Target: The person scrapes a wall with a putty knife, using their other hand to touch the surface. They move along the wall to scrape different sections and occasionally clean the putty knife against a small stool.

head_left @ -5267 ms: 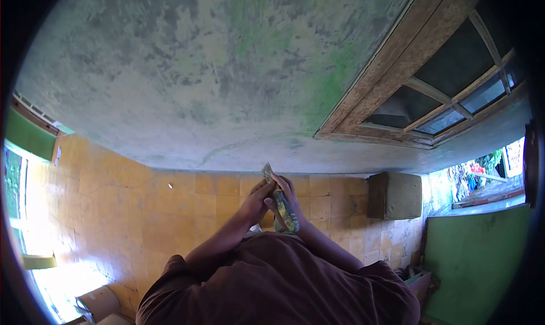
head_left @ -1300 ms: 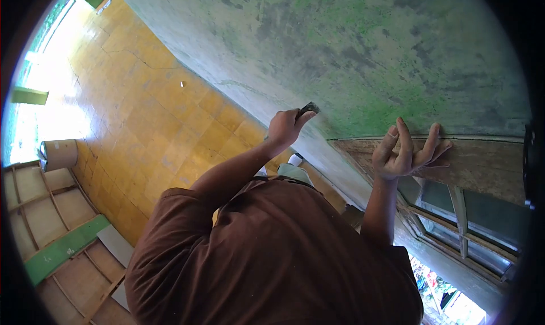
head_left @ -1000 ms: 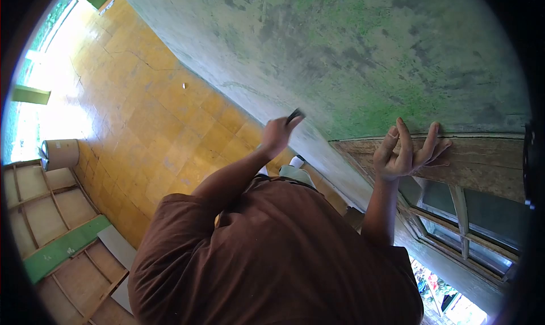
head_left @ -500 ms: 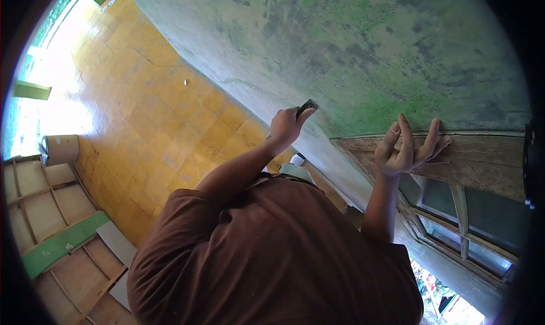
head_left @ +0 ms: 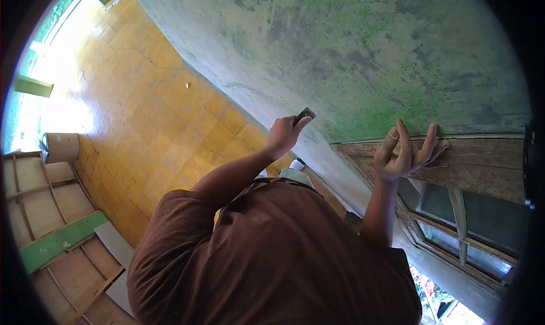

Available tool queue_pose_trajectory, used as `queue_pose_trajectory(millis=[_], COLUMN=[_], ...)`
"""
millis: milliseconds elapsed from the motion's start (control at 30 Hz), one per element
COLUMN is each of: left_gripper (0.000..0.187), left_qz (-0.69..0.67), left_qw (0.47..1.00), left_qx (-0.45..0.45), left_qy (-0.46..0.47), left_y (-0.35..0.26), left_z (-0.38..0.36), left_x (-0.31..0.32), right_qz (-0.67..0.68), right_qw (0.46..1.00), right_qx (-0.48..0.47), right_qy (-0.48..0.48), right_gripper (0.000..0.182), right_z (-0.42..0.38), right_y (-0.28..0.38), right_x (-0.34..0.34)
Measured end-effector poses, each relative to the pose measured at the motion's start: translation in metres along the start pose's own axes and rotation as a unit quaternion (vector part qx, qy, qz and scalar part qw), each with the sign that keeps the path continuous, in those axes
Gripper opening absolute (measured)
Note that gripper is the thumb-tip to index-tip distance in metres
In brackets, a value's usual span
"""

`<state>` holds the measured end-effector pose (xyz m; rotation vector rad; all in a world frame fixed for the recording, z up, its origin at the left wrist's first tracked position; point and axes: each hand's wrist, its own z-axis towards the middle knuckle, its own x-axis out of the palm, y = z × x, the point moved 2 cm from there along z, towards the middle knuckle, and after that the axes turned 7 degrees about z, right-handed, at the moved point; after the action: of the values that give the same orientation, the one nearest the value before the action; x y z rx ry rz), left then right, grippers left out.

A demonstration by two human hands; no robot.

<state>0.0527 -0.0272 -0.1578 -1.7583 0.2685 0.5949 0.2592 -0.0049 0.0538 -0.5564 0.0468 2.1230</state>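
My left hand (head_left: 285, 136) is closed around a scraper (head_left: 305, 116) with a dark, worn, flat end, the thumb laid along it. Most of its handle is hidden in my fist. Beyond the scraper rises the wall (head_left: 363, 58), patchy with green and grey paint. My right hand (head_left: 402, 154) has its fingers spread and bent, with the fingertips at the upper edge of the wooden window frame (head_left: 482, 163), where it meets the painted wall. Nothing shows in that hand.
Below the frame are glass panes (head_left: 491, 217). Yellow floor tiles (head_left: 147, 109) run along the wall's foot, a small white bit (head_left: 188, 85) lying on them. A brown cylindrical container (head_left: 62, 147) stands at the left, near wood-framed panels (head_left: 62, 285) with a green strip.
My left hand has drawn slightly back and down with the scraper, whose angle has turned a little. My right hand stays at the window frame. The view has shifted slightly.
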Motion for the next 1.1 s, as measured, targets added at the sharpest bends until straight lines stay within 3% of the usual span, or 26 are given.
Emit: queue_pose_trajectory(millis=[100, 167, 233, 300, 400, 567, 733, 900, 1100], left_gripper=[0.060, 0.059, 0.059, 0.058, 0.059, 0.059, 0.061, 0.062, 0.061], left_qz=[0.021, 0.042, 0.019, -0.006, -0.063, -0.031, -0.075, -0.012, -0.057], left_qw=[1.000, 0.999, 0.999, 0.998, 0.997, 0.998, 0.996, 0.998, 0.998], left_qx=[0.015, -0.026, -0.016, -0.011, -0.023, -0.048, -0.049, -0.059, -0.018], left_qy=[0.015, 0.004, -0.030, -0.066, -0.040, -0.015, -0.020, -0.001, -0.021], left_y=[0.024, 0.037, -0.002, -0.014, -0.012, 0.021, -0.015, 0.033, -0.018], left_z=[-0.012, -0.015, 0.003, 0.004, -0.002, -0.008, -0.003, -0.013, 0.003], left_x=[0.003, 0.007, 0.009, 0.010, 0.012, 0.023, 0.013, 0.018, 0.012], right_qz=[0.045, 0.062, 0.083, 0.019, 0.022, 0.053, 0.036, 0.022, 0.044], right_qw=[0.999, 0.998, 0.996, 1.000, 1.000, 0.998, 0.999, 1.000, 0.999], right_qx=[0.005, 0.011, 0.019, 0.010, 0.016, 0.016, 0.019, 0.009, 0.015], right_qy=[-0.020, -0.016, -0.010, -0.003, -0.007, -0.022, -0.010, -0.009, -0.015], right_gripper=[0.019, 0.019, 0.019, 0.019, 0.019, 0.020, 0.020, 0.019, 0.019], right_z=[-0.003, -0.004, -0.005, -0.004, -0.004, -0.006, -0.005, -0.008, -0.008], right_y=[-0.005, -0.007, -0.006, -0.004, -0.002, -0.006, -0.004, -0.005, -0.004], right_x=[0.003, 0.003, 0.002, 0.001, 0.002, 0.003, 0.004, 0.003, 0.003])
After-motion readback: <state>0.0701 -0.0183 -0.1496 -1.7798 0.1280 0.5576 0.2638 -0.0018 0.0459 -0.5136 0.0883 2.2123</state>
